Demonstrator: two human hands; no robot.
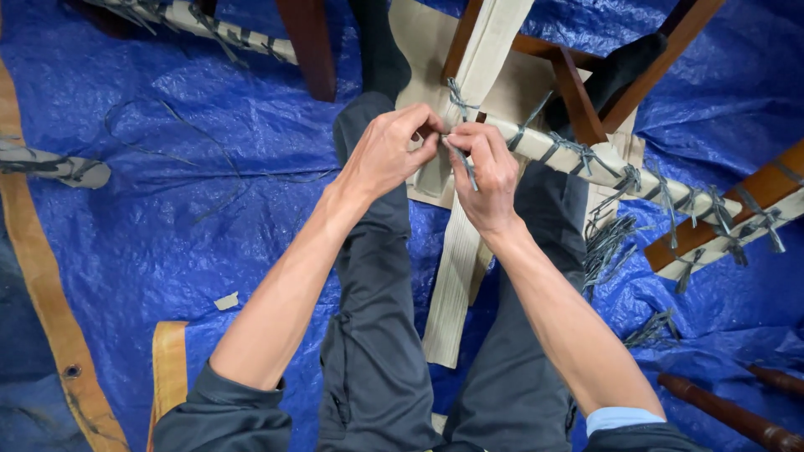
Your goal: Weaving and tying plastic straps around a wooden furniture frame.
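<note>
Right now my left hand [387,155] is closed, its fingertips pinching the end of a grey cord [461,161] against the padded rail [586,159], so the wrap cannot slacken. My right hand [490,176] is closed too, thumb and forefinger gripping the same cord just beside the left fingers, pulling it taut across the pale rail. Both hands meet at the rail's near end, where a ribbed cream webbing strap [456,268] passes under them and hangs down between my knees; I sit with a dark-trousered leg on either side of it, which steadies the work.

Further along to the right, the rail carries a row of finished grey knots [624,177] with loose tails, so there is little free room that way. Brown wooden frame bars [578,92] crowd the space above my knuckles. Leftward the blue tarpaulin [209,125] lies open, with only a loose cord on it, and a turned wooden leg [729,414] lies at the lower right edge.
</note>
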